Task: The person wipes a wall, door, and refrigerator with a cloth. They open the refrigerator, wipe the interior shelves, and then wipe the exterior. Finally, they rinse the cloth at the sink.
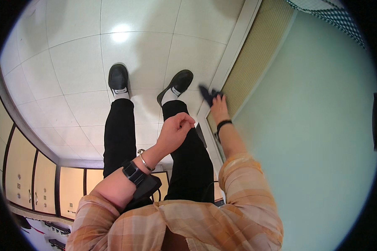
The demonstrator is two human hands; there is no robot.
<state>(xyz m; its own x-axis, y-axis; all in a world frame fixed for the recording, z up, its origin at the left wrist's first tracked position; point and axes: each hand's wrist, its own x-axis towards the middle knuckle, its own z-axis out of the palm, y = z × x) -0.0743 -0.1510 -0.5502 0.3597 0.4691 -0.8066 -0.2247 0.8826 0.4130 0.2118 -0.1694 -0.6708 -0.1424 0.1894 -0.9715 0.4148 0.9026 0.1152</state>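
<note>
A dark, blurred piece of cloth [208, 94] is gripped in the fingers of my right hand [219, 108], beside a yellowish textured panel [253, 59] with a pale frame. What kind of cloth it is, I cannot tell. My left hand [176, 128] is over my right thigh, its fingers curled in towards the thumb, with nothing visible in it. A silver bangle [144, 160] and a black watch-like band [133, 173] are on my left wrist. A black band [223, 124] circles my right wrist.
My black shoes [118, 77] stand on pale floor tiles [138, 59]. To the right spreads a smooth pale green surface [314, 125], with checked fabric [339, 20] at its far corner. Light wooden cabinet doors [22, 168] with dark edges line the lower left.
</note>
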